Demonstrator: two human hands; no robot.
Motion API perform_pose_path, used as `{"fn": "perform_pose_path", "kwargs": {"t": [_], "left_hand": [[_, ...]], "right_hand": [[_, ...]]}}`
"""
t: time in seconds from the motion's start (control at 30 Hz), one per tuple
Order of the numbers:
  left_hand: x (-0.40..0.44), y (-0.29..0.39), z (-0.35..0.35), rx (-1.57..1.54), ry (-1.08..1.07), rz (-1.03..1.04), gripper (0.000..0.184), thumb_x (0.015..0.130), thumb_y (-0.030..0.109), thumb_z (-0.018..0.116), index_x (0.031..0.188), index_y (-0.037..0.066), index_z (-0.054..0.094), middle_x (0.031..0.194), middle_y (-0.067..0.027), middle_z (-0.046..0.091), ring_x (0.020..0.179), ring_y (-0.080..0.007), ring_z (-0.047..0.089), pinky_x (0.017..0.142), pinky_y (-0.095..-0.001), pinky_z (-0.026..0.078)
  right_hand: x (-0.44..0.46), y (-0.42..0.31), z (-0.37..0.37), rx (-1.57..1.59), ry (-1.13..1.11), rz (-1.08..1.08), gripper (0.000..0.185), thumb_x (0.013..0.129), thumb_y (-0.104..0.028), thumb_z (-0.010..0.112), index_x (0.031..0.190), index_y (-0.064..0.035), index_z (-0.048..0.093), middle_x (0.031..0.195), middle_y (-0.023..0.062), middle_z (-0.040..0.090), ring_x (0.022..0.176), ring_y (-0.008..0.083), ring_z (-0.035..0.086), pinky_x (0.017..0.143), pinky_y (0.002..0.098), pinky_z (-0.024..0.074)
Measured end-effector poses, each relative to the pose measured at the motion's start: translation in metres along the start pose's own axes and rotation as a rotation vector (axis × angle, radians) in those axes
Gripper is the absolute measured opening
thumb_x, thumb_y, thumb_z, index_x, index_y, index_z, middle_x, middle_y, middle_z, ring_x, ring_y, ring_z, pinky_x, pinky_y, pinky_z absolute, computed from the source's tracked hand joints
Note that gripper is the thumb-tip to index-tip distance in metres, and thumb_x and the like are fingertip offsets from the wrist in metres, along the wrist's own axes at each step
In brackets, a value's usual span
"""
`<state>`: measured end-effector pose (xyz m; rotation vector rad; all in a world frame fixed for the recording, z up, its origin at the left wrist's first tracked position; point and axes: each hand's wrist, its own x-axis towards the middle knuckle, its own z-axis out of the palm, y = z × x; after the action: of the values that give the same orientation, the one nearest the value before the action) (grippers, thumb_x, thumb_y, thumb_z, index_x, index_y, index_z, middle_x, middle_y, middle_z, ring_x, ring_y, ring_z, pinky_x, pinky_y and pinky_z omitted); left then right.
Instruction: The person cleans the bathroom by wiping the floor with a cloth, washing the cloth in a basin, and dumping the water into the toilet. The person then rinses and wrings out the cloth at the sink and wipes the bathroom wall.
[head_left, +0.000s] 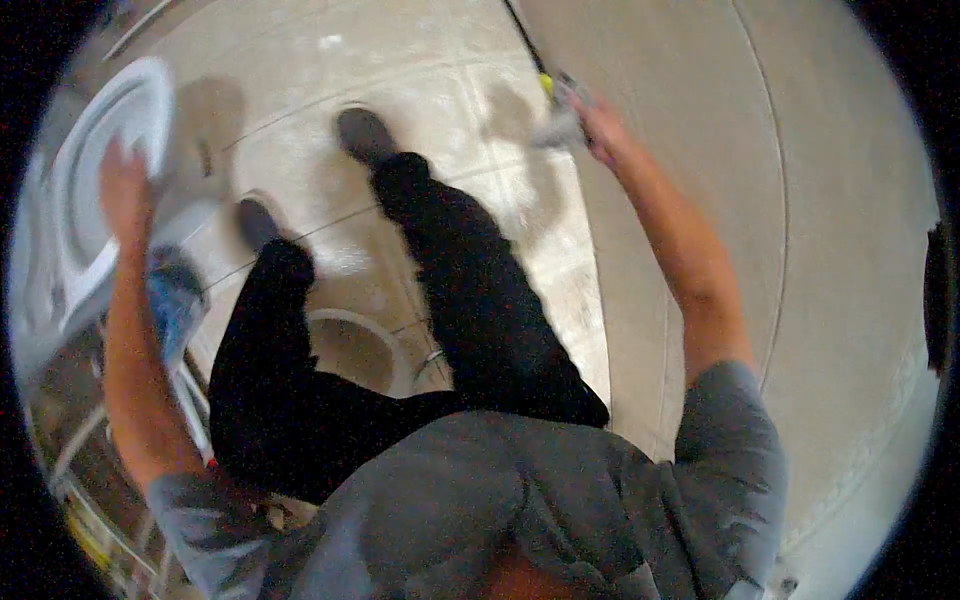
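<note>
1. One left hand (pixel 125 190), fingers blurred, over a white oval-rimmed piece (pixel 80 190) at the far left; whether it grips, rests or hovers, cannot tell. Risk: if the piece bears weight and is loose, it could tip; cause, a one-sided push.
2. One right hand (pixel 600 130), closed around a grey cloth-like bundle (pixel 563 128), beside the beige wall or panel (pixel 690 120). Risk: dropping or snagging the bundle; cause, a loose hold or a catch on the neighbouring fitting.
3. One black rod (pixel 525 38), with yellow fitting (pixel 546 83), close by the right hand; held or merely adjacent, cannot tell. Risk: a knock or scrape on the wall; cause, a sideways swing.
4. Tiled floor (pixel 440 110), glossy in patches; wet or only lit, unclear. Risk: a slip of either shoe (pixel 367 135); cause, moisture, if any.
5. One round rim (pixel 398 350), probably a tub's, between the legs. Risk: a kick or stumble; cause, a leg drawn inward.
6. One blue plastic bag (pixel 170 305), beside the left forearm. Risk: entanglement; cause, a low arm sweep.
</note>
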<state>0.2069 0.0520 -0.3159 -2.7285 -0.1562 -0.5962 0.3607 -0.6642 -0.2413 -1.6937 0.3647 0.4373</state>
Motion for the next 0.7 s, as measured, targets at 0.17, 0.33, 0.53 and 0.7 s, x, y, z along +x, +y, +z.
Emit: {"fn": "perform_pose_path", "kwargs": {"t": [0.17, 0.33, 0.53, 0.7], "left_hand": [[0.017, 0.045, -0.072, -0.218, -0.008, -0.29, 0.057, 0.098, 0.039, 0.047, 0.14, 0.001, 0.045, 0.139, -0.027, 0.048, 0.128, -0.0422, 0.046, 0.109, -0.0467, 0.036], [0.016, 0.042, -0.088, -0.212, -0.103, -0.32, 0.056, 0.098, 0.036, 0.047, 0.142, 0.002, 0.043, 0.141, -0.0261, 0.047, 0.131, -0.0412, 0.045, 0.111, -0.0466, 0.034], [0.02, 0.05, -0.081, -0.308, -0.106, -0.379, 0.057, 0.097, 0.039, 0.047, 0.141, 0.003, 0.045, 0.14, -0.0246, 0.048, 0.129, -0.0403, 0.045, 0.11, -0.046, 0.033], [0.023, 0.051, -0.083, -0.337, -0.214, -0.376, 0.056, 0.1, 0.04, 0.043, 0.144, 0.005, 0.042, 0.145, -0.0214, 0.044, 0.135, -0.037, 0.041, 0.113, -0.0428, 0.03]], "right_hand": [[0.008, 0.007, 0.023, 0.023, 0.18, 0.152, 0.049, 0.095, -0.024, 0.065, 0.133, 0.0002, 0.046, 0.113, 0.016, 0.065, 0.094, 0.0284, 0.068, 0.081, 0.0445, 0.0582], [0.091, 0.063, 0.045, 0.042, 0.085, 0.156, 0.046, 0.095, -0.023, 0.064, 0.13, 0.0012, 0.047, 0.11, 0.0152, 0.065, 0.095, 0.0281, 0.067, 0.085, 0.0444, 0.057], [0.254, 0.145, 0.094, -0.408, 0.072, -0.151, 0.036, 0.091, -0.023, 0.069, 0.116, 0.0013, 0.059, 0.103, 0.0122, 0.068, 0.089, 0.0227, 0.066, 0.079, 0.0358, 0.0528], [0.328, 0.144, 0.204, -0.911, 0.123, -0.4, 0.047, 0.085, -0.042, 0.066, 0.111, -0.0032, 0.066, 0.11, 0.0222, 0.066, 0.099, 0.0362, 0.065, 0.087, 0.0432, 0.0509]]}}
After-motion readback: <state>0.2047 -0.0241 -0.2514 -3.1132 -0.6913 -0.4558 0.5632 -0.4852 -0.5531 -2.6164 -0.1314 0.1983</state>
